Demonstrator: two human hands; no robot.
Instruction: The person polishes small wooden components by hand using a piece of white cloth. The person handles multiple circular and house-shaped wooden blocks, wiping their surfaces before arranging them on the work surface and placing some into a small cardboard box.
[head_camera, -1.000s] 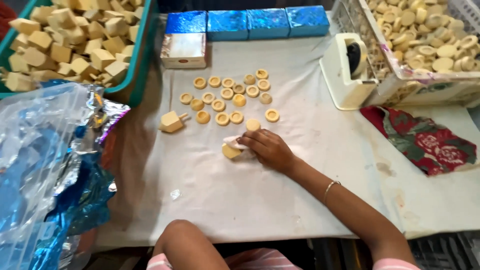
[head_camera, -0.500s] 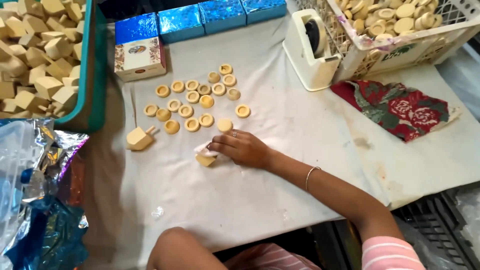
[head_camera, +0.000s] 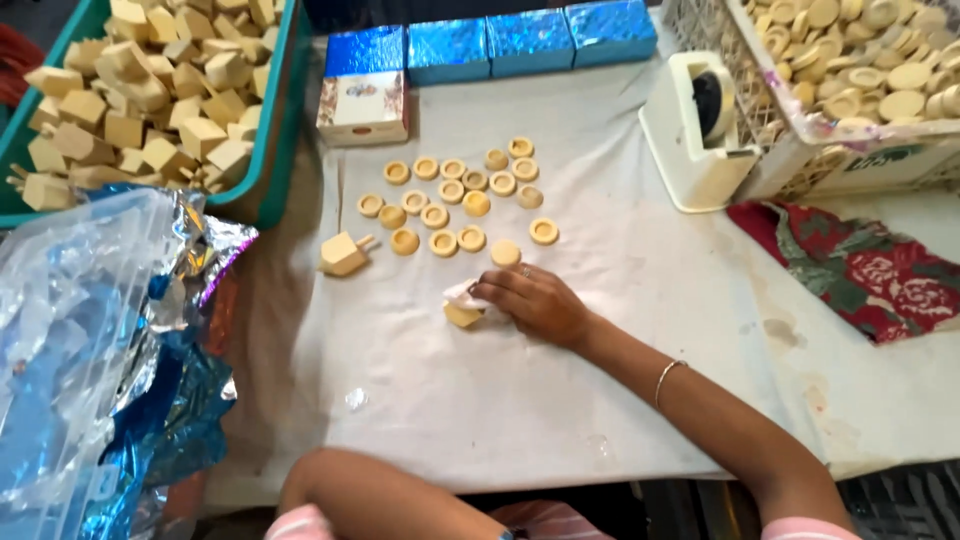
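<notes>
My right hand rests on the white cloth, fingers pinched on a small pale wooden piece with a white scrap on top of it. Just beyond the hand lie several round wooden rings in loose rows. A wooden spinning top lies on its side to their left. My left hand is out of sight; only a bent part of an arm shows at the bottom edge.
A green crate of wooden tops stands at the back left, with crumpled blue and silver foil in front of it. Blue boxes, a patterned box, a tape dispenser, a white basket of discs and a red floral cloth are also here.
The view swung left and then back. My right hand has stayed on the same wooden piece, and nothing on the cloth has moved.
</notes>
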